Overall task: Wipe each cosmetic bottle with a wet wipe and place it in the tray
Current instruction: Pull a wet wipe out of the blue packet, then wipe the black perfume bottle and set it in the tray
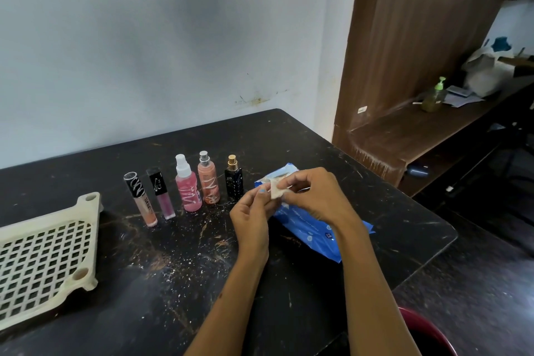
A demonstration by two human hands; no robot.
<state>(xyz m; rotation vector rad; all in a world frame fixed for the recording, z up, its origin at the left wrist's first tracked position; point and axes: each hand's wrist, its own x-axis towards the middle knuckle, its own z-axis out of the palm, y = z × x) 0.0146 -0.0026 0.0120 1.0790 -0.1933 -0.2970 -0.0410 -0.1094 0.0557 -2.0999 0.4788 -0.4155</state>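
Cosmetic bottles, 5 in number, stand in a row on the black table (289, 283): a peach tube (141, 199), a mauve tube (162, 196), a pink spray bottle (187, 188), a peach spray bottle (208, 182) and a dark bottle with a gold cap (234, 179). All 5 carry white streaks or specks. None is in the tray (89, 240), which lies at the left, well apart from the hands.

Grip: the left hand (251, 211) and the right hand (312, 193) both pinch a small folded wet wipe (276, 189) between fingertips, held above the blue wipe pack (312, 237). No bottle is held. The dark bottle is nearest the grip, just to the left of the left hand; the others stand further left.

Judgement: the wipe appears to be in the course of unfolding, and wiping has not begun.

Risks:
1. The bottles are tall, narrow and close together. A reach toward 1 could knock its neighbour over.
2. A wet bottle may slip from the fingers on the carry to the tray.
3. White grit on the table could foul the wipe if it is set down.
4. The tray's open grid may let the slim tubes tip or lodge.
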